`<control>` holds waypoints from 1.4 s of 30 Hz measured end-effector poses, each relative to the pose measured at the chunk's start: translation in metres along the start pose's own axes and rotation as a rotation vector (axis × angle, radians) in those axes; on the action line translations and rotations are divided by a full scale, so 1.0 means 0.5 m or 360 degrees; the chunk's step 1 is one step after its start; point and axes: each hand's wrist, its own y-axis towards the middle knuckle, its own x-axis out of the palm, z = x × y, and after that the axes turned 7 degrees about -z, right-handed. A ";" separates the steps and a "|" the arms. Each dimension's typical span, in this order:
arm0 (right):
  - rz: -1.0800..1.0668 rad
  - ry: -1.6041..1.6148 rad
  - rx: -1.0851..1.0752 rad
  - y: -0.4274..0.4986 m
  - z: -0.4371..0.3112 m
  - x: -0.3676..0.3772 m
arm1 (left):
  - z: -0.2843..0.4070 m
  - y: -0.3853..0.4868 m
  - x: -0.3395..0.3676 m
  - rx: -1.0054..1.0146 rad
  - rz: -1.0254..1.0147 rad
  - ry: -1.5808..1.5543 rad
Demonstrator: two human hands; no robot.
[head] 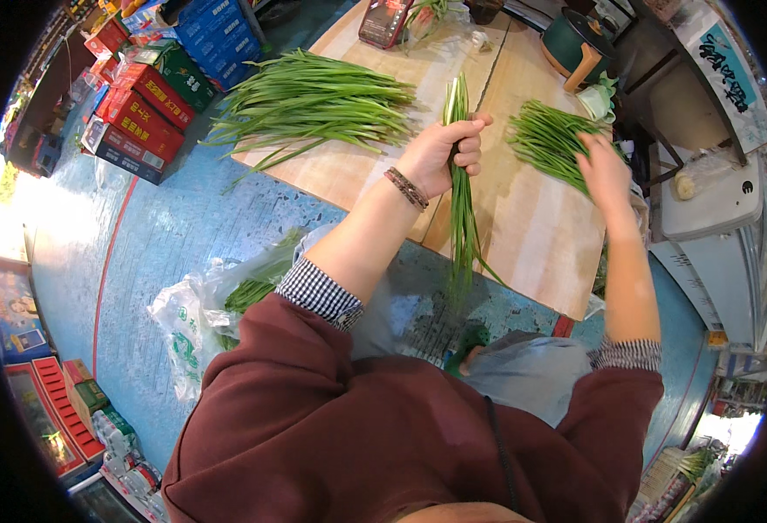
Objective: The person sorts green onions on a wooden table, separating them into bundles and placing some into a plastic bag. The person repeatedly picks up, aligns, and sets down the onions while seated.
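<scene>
My left hand (445,153) is closed around a bunch of long green leaves, likely garlic chives (462,219). Their pale stem ends stick up above the fist, and the leaf tips hang past the front edge of the wooden table (520,235). At the table's right side, my right hand (604,171) reaches onto a smaller pile of chives (543,140). Its fingertips touch the leaves, but whether they grip any is unclear. A larger, loose pile of chives (318,98) covers the table's left part, with tips over the edge.
A phone (382,23) stands at the table's back, near a dark green pot (576,46) with a wooden handle. More greens lie in a plastic bag (190,327) at floor level. Red boxes (141,111) and blue boxes (220,36) are stacked left. A white cabinet (717,274) flanks the right.
</scene>
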 end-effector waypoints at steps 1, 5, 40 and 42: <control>0.0030 0.0041 -0.0056 0.035 -0.031 0.018 | 0.002 0.001 -0.003 0.0001 0.0023 0.0012; 0.0030 -0.0076 -0.0140 0.103 -0.101 0.081 | 0.014 0.000 -0.015 0.0015 0.0084 0.0050; -0.0505 0.2149 -0.0061 0.053 -0.216 -0.022 | -0.015 0.023 0.006 0.0052 0.0264 0.0718; -0.0460 0.1962 -0.0231 0.055 -0.219 -0.018 | -0.014 0.023 0.005 0.0060 0.0218 0.0751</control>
